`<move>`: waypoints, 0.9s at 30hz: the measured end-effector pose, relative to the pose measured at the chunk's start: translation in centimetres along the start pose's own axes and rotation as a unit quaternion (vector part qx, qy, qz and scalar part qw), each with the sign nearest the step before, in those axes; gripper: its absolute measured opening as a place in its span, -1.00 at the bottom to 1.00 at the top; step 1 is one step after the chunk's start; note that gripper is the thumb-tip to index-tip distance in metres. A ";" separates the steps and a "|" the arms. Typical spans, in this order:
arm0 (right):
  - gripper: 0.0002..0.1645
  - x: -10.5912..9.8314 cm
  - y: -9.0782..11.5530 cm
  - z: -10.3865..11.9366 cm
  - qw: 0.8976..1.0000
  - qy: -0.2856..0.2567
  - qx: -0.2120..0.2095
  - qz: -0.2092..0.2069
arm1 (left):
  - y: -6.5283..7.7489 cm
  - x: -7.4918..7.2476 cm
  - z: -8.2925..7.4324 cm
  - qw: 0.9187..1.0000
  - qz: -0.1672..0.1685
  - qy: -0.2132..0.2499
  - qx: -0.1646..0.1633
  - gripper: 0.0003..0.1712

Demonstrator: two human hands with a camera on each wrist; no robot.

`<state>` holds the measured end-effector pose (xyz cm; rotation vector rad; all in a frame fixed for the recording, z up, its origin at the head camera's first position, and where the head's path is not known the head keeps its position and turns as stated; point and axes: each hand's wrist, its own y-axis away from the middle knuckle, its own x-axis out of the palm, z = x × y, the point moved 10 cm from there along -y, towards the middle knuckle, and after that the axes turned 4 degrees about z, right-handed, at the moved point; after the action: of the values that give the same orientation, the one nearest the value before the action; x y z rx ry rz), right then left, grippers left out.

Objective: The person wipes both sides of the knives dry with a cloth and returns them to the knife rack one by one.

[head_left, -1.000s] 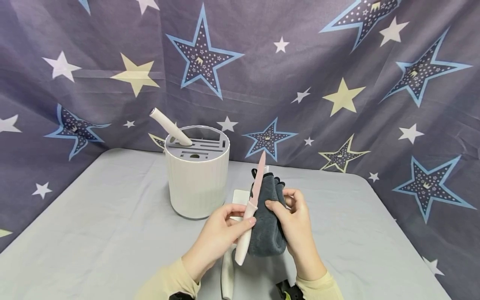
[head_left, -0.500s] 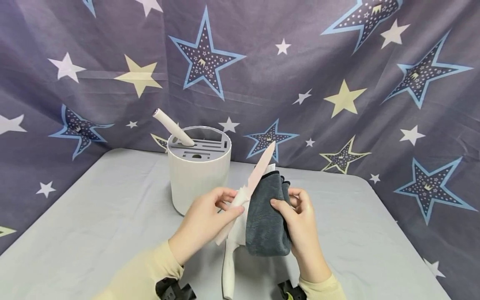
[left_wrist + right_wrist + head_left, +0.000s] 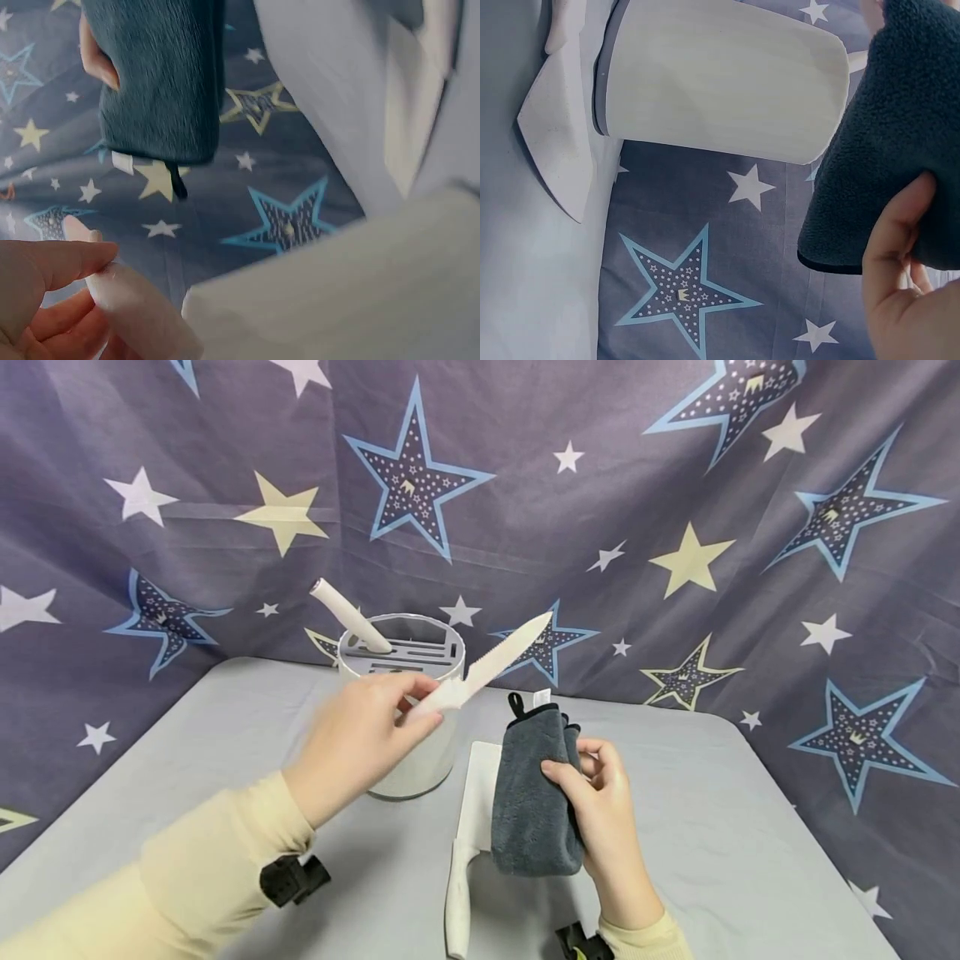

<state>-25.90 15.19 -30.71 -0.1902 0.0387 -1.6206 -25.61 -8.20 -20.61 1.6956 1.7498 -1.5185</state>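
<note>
A star-patterned backdrop [image 3: 600, 510] stands behind the grey tabletop [image 3: 712, 827], on which the white knife block [image 3: 420, 768] is upright. The left hand [image 3: 356, 735], nearer to the block and in front of it in the head view, grips the serrated knife [image 3: 487, 669] by its handle; the blade slopes upward to the right, so alignment with the slots [image 3: 420, 649] would require turning the tip downward. The right hand [image 3: 603, 806] grips the folded cloth [image 3: 532, 802], right of the block.

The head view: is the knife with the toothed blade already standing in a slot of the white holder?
No, the left hand grips the knife by its handle, and the blade is outside the holder.
</note>
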 end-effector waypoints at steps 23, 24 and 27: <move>-0.65 0.1 -0.1 -0.4 1.000 -0.003 0.012 0.008 | -1.0 -6.9 -4.8 0.864 -0.169 -0.369 0.299 -0.80; -0.65 0.1 -0.1 -0.4 1.000 -0.003 0.013 0.007 | -1.1 -7.0 -4.8 0.858 -0.169 -0.374 0.307 -0.78; -0.64 0.1 -0.1 -0.4 1.000 -0.001 0.014 0.006 | -1.4 -7.5 -5.0 0.845 -0.165 -0.389 0.327 -0.74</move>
<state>-26.11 15.06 -31.11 -0.1697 0.0161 -1.6076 -22.46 -8.14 -12.10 0.7081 1.1519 -2.6762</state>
